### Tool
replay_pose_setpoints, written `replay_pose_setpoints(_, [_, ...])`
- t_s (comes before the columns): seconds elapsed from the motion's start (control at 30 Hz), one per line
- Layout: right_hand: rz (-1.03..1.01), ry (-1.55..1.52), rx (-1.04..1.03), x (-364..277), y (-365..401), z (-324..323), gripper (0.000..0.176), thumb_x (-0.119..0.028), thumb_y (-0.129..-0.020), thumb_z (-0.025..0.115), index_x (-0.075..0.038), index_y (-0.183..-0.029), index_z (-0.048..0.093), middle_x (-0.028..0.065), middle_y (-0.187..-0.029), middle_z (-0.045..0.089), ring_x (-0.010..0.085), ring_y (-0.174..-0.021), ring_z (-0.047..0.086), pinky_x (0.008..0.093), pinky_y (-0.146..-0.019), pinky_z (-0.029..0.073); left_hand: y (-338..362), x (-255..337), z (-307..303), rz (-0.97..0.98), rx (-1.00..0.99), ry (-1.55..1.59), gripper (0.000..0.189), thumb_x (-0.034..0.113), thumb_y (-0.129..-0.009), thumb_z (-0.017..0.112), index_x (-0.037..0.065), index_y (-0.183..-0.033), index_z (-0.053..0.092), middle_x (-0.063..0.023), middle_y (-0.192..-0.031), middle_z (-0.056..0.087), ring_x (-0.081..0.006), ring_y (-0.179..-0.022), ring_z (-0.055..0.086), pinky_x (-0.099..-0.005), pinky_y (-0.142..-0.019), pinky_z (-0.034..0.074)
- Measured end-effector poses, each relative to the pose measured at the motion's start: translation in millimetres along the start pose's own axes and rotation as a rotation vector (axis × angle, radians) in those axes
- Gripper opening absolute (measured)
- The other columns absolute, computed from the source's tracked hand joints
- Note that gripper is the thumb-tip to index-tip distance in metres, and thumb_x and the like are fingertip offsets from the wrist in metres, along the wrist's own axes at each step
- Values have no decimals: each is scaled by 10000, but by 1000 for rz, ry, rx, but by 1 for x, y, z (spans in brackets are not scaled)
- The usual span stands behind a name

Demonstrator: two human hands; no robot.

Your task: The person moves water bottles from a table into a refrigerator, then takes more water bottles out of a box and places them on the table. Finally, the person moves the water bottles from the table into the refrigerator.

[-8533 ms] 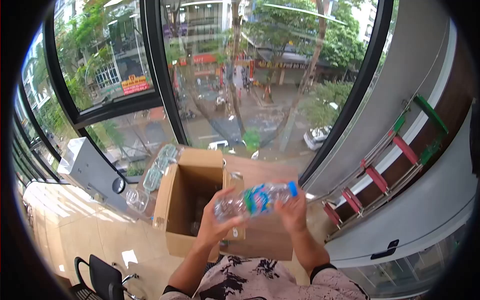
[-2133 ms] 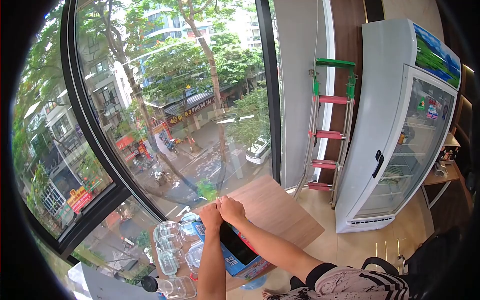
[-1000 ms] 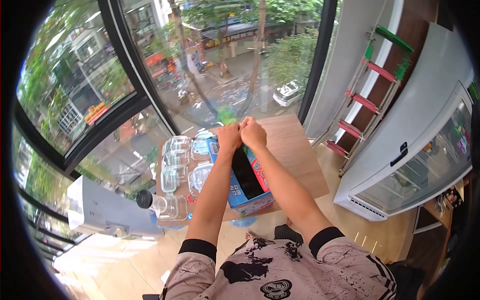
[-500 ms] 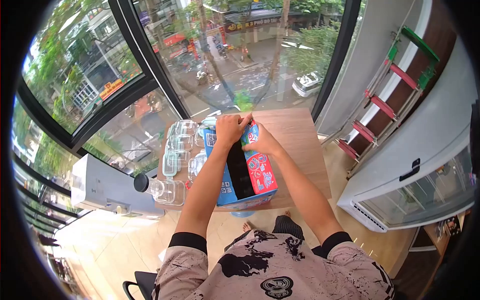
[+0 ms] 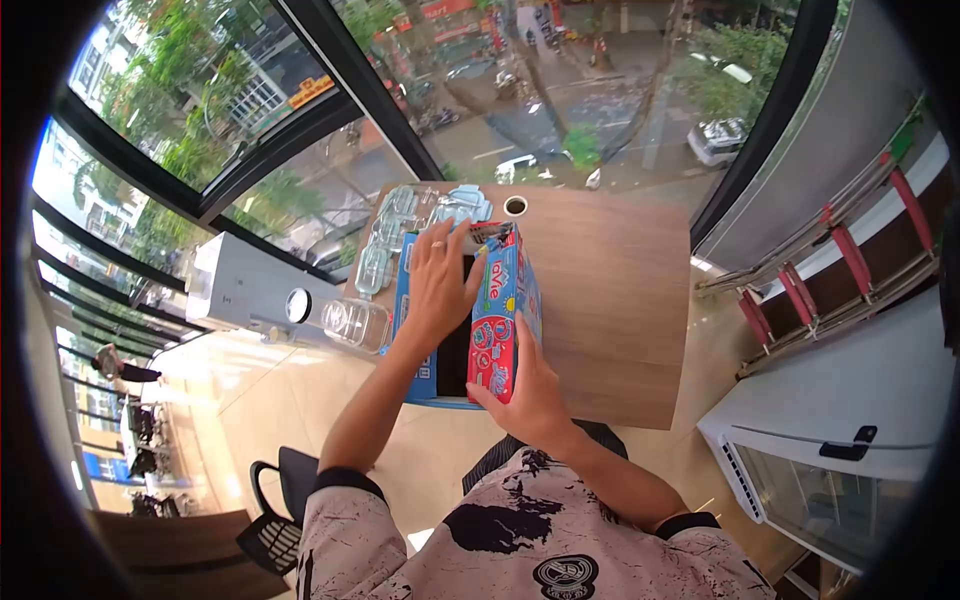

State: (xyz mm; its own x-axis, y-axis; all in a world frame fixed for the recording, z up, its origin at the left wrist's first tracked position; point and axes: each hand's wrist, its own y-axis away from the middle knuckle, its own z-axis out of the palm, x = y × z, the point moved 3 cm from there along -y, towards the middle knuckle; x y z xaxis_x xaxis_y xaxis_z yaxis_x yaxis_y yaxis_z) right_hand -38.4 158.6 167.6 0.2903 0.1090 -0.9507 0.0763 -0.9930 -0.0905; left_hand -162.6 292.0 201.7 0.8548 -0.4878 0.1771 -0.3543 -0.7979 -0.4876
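The blue-and-red box point(image 5: 496, 285) sits mid-frame on your wooden surface point(image 5: 615, 310). Your left hand point(image 5: 437, 282) spreads wide over its left side; your right hand point(image 5: 528, 390) cups its lower right corner, though you can't tell how firmly.

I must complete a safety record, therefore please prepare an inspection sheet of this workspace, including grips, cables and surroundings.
Surface: brown wood-grain tabletop, partly covered.
Job's things: blue-and-red printed cardboard box, dark gap along its top.
Clutter: clear, pale-blue-tinted containers left of the box; small white-rimmed dark disc beyond it, nature unclear.
Grips: left grip spread over the box's left side; right grip holding its red near end.
Cables: nothing seen on the tabletop.
Surroundings: black-framed window, red-treaded metal ladder, white glass-door cabinet, black chair.
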Motion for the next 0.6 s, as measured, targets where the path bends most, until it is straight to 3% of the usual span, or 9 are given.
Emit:
replay_pose_setpoints(0.03, [9,-17,-16,2,2,-3,995,-305,-727,754,26,-1417,118,323,-1390,272,463,-1264,346,464,-1012,352,16,7,-13,-35,-43,-58,563,210,-789,682,33,-1269,446,-197,-1306,442,-379,-1204,407,-459,-996,332])
replay_pose_setpoints(0.17, [-63,-11,-67,3,1,-15,1018,-410,-719,753,21,-1416,150,329,-1388,268,461,-1273,334,477,-1022,336,80,29,-41,-283,-89,-189,716,152,-718,727,36,-1334,381,-205,-1366,377,-397,-1258,349,-490,-1008,315])
replay_pose_setpoints(0.23, [-118,1,-78,-5,-5,-20,1013,-440,-718,748,18,-1415,172,331,-1388,265,456,-1276,333,481,-1029,326,98,31,-45,-479,-239,-197,845,111,-652,752,14,-1366,312,-232,-1415,283,-437,-1288,282,-518,-1037,262])
replay_pose_setpoints(0.27, [-203,63,-33,-13,-9,-24,946,-433,-731,737,18,-1395,237,316,-1385,288,452,-1277,334,484,-1039,311,99,31,-45,-501,-210,-160,922,68,-584,764,-4,-1372,291,-236,-1415,294,-431,-1277,312,-487,-1034,294])
replay_pose_setpoints(0.33, [-325,138,-4,-24,-22,-26,881,-426,-743,727,18,-1375,301,301,-1381,310,448,-1277,335,488,-1050,295,103,16,-35,-514,-156,-180,926,58,-560,764,-8,-1363,308,-241,-1416,293,-431,-1265,329,-471,-1011,332])
replay_pose_setpoints(0.4, [-483,230,-140,-33,-37,-20,657,-380,-788,688,15,-1265,469,257,-1326,421,427,-1265,363,498,-1062,272,105,11,-34,-523,-103,-193,931,47,-536,763,-12,-1355,324,-246,-1417,292,-432,-1252,346,-455,-987,369])
replay_pose_setpoints(0.43, [-511,248,-150,-32,-43,-18,657,-380,-788,688,15,-1265,469,257,-1326,421,427,-1265,363,498,-1062,272,103,11,-34,-500,-133,-182,858,55,-546,744,-30,-1316,376,-260,-1390,332,-427,-1206,403,-450,-950,403])
replay_pose_setpoints(0.53, [-622,298,-347,-18,-61,1,423,-318,-839,630,14,-1097,589,211,-1226,534,406,-1249,392,504,-1067,264,100,0,-43,-437,-104,-66,701,85,-571,702,-54,-1222,481,-284,-1291,442,-423,-1093,506,-454,-889,451])
replay_pose_setpoints(0.6, [-755,366,-416,-13,-63,7,276,-272,-863,590,-11,-941,636,167,-1083,610,383,-1204,442,493,-1065,274,103,-13,-51,-416,-74,50,620,107,-588,680,-60,-1166,533,-293,-1218,512,-424,-1026,552,-463,-864,466])
